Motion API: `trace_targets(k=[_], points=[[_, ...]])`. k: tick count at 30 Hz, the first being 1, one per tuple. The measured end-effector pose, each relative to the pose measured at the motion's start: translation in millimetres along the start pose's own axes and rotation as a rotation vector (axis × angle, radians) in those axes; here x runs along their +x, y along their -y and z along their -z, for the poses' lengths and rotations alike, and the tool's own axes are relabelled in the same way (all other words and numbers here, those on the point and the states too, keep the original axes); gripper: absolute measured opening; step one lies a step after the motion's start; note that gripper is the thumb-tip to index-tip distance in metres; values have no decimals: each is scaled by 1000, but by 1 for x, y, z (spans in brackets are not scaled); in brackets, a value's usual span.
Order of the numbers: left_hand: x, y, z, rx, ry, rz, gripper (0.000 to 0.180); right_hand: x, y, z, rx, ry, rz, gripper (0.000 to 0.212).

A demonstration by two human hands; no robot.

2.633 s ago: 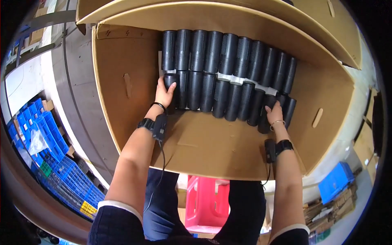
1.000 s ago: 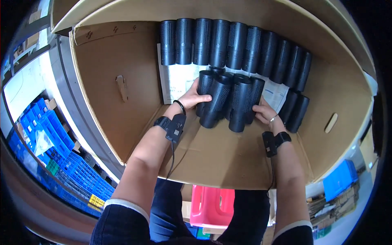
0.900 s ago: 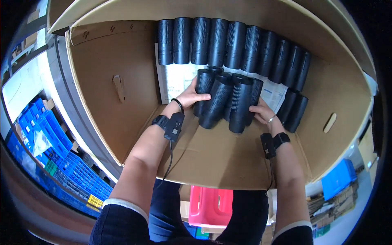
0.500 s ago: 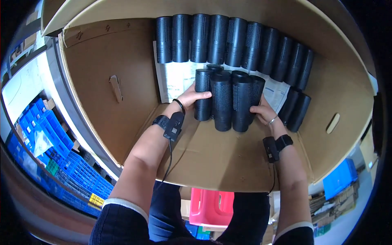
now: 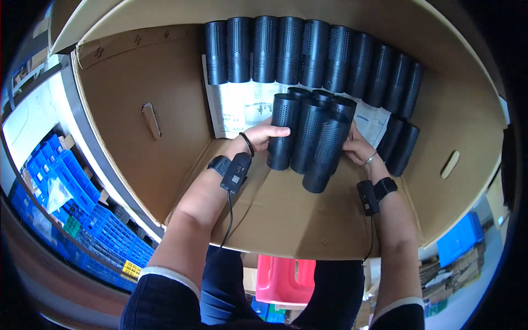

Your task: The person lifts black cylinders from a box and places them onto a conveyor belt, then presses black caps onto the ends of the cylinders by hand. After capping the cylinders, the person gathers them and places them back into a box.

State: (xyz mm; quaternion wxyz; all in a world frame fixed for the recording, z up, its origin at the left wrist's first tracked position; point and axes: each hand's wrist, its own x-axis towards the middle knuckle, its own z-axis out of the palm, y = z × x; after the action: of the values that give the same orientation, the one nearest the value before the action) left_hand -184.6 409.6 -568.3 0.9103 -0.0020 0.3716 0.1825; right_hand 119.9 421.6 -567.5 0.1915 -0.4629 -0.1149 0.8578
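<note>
A cluster of several black perforated cylinders (image 5: 308, 135) is squeezed between my two hands inside a large cardboard box (image 5: 258, 225). My left hand (image 5: 263, 135) wraps the cluster's left side, with the thumb across the leftmost cylinder. On the other side my right hand (image 5: 360, 147) presses against the cluster, its fingers partly hidden behind it. One cylinder (image 5: 324, 157) at the front right leans and sits lower than the others. Behind the cluster, a row of matching black cylinders (image 5: 264, 52) stands along the box's far wall, on printed white paper (image 5: 242, 104).
Two more black cylinders (image 5: 404, 148) stand by the box's right wall, close to my right hand. The box's side walls have hand slots (image 5: 151, 121). Outside are blue crates (image 5: 71, 170) at left, a pink stool (image 5: 285, 280) below, and a blue bin (image 5: 461, 239) at right.
The held cluster has shifted slightly right and toward me. Its front right cylinder has slid lower and now leans. Both hands keep their hold.
</note>
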Motion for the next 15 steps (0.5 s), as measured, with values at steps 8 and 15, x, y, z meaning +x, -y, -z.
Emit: trace_targets(k=[8, 15], points=[[-1, 1, 4, 2, -2, -27, 100, 3, -12, 5, 62, 12, -13, 104], [-3, -1, 3, -71, 25, 32, 96, -1, -6, 4, 73, 32, -32, 96]])
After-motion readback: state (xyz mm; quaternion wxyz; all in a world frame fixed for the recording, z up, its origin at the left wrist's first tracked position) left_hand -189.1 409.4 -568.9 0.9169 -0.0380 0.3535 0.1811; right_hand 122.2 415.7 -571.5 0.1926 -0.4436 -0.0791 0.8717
